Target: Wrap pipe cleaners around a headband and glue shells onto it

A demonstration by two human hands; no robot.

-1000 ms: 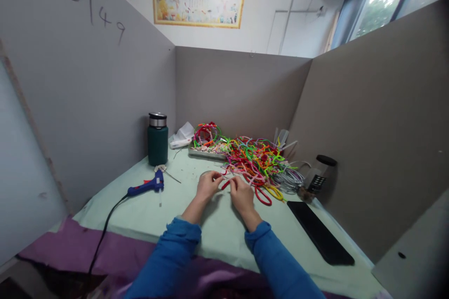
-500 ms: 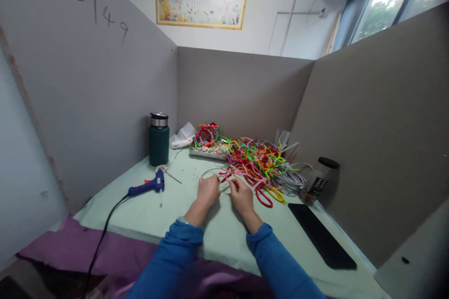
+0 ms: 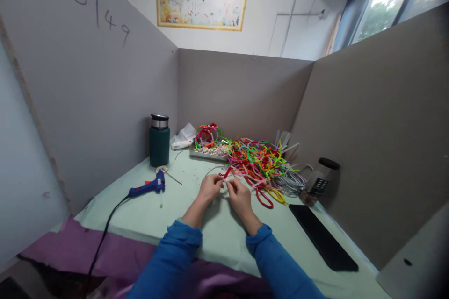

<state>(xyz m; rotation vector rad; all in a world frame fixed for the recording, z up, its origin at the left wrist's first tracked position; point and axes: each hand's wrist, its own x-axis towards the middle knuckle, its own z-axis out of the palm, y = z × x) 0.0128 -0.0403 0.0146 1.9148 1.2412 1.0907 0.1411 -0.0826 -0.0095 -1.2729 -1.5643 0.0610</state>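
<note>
Above the middle of the table, my left hand is closed in a pinch on a thin grey hoop, whose arc curves up behind the fingers. A fuzzy red pipe cleaner stands out from the hoop at the fingertips. My right hand is closed too, its thumb and forefinger pinching at the lower end of the red pipe cleaner. The two hands' fingertips almost meet there and hide the exact grip. Just beyond lies a tangled heap of coloured pipe cleaners.
At left are a blue glue gun with a black cord and a dark green bottle. A metal tray holds small pieces at the back. To the right lie red-handled scissors, grey wire, a jar and a black slab.
My right hand has moved left, closing the gap between the hands. The red pipe cleaner now points more upward to the right.
</note>
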